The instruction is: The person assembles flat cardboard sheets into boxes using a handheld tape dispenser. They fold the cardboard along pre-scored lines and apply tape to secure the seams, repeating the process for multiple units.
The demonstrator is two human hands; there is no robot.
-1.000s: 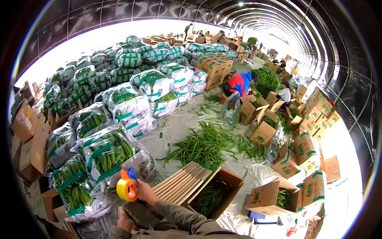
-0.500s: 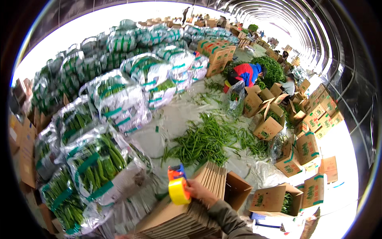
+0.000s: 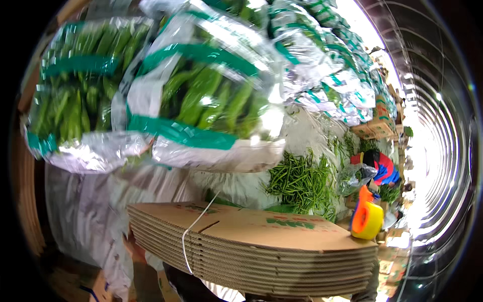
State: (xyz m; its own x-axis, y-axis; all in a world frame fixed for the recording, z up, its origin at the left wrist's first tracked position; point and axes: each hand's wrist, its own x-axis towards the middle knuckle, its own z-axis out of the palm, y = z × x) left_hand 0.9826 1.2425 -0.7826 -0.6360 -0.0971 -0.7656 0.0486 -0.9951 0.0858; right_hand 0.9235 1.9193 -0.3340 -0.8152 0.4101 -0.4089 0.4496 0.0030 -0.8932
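A thick bundle of flattened cardboard boxes (image 3: 282,229), tied with white string (image 3: 187,241), lies across the lower middle in front of me. At its right end is a tape dispenser (image 3: 366,221) with a yellow roll and an orange and blue frame. My right sleeve (image 3: 373,282) shows beside that end; the cardboard hides the hand and its fingers. Below the left end, a blurred skin-coloured patch (image 3: 135,247) may be my left hand, its fingers not distinguishable. Dark clothing (image 3: 186,284) shows under the bundle.
Clear bags of green peppers with green tape (image 3: 206,95) stand just beyond the bundle, more stacked behind. Loose long green peppers (image 3: 302,183) lie on the sheeted floor. A person in red and blue (image 3: 385,168) bends near a plastic bag (image 3: 354,178). Cartons (image 3: 392,256) stand at right.
My view has swung left and tilted; the pepper bags look much closer. The box bundle now lies crosswise. The tape dispenser, earlier in my right hand, appears at the bundle's right end.
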